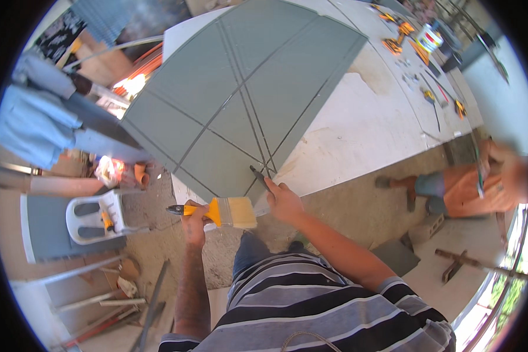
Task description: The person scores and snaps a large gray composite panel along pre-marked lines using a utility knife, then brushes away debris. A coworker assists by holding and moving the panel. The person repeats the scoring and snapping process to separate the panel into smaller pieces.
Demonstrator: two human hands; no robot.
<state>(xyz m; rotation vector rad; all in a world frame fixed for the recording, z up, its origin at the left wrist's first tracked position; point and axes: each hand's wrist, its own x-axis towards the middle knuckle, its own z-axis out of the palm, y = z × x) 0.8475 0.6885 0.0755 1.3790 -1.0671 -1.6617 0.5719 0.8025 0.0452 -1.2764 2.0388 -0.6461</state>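
Observation:
A wide paintbrush point(234, 212) with a yellow handle and pale bristles lies in my left hand point(195, 222), whose fingers wrap round the handle. My right hand point(285, 202) grips a slim dark tool point(258, 175); its kind is not clear. The tool's tip is over the near corner of a large grey-green panel point(199, 82), close to where several dark grooves or lines meet. Those straight lines cross the panel at angles. The panel rests on a white tabletop point(346, 117), and the brush is just off its near edge.
Yellow-and-black power tools point(399, 38), a white tub point(429, 38) and hand tools point(431, 100) lie at the table's far right. A person in an orange shirt point(472, 190) is to the right. On the left stands a white plastic chair point(94, 217) holding a yellow tool.

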